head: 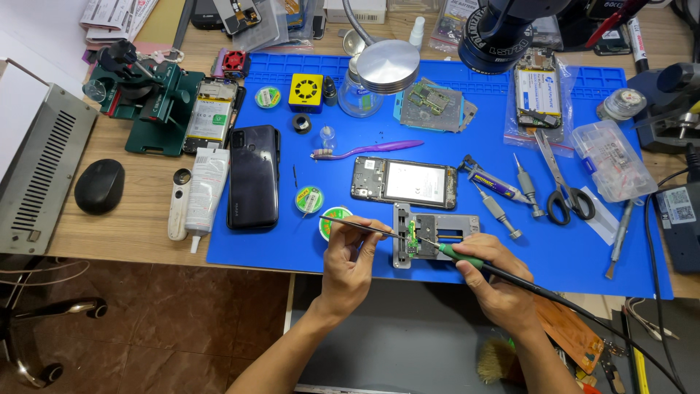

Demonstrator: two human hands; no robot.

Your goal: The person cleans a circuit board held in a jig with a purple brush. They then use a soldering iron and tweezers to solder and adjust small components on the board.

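A small green circuit board (412, 239) is being held in a grey metal holding fixture (434, 235), which is lying on the blue work mat (467, 138) near the mat's front edge, directly in front of the person. Thin metal tweezers (361, 228) are being gripped in the left hand (350, 259), the fingers clenched around the rear of the shaft and the tips being directed rightward onto the board. A soldering iron with a green grip (459, 255) is being grasped in the right hand (499, 281), the fingers closed around the handle and the tip being brought against the board from the right; its black cable (583, 310) is being trailed off toward the lower right. Just behind the fixture, an opened phone with its back removed (405, 182) is lying flat on the mat. A black phone (253, 176) is lying face down at the mat's left edge, with a white tube (204, 191) just beside it on the wooden table (146, 219). Two small solder wick spools (309, 200) are lying near the left hand. A purple toothbrush (364, 150) is lying behind the opened phone. Scissors (561, 182) and two precision screwdrivers (503, 211) are lying to the right of the opened phone. A black mouse (99, 186) is resting on the table at the far left.
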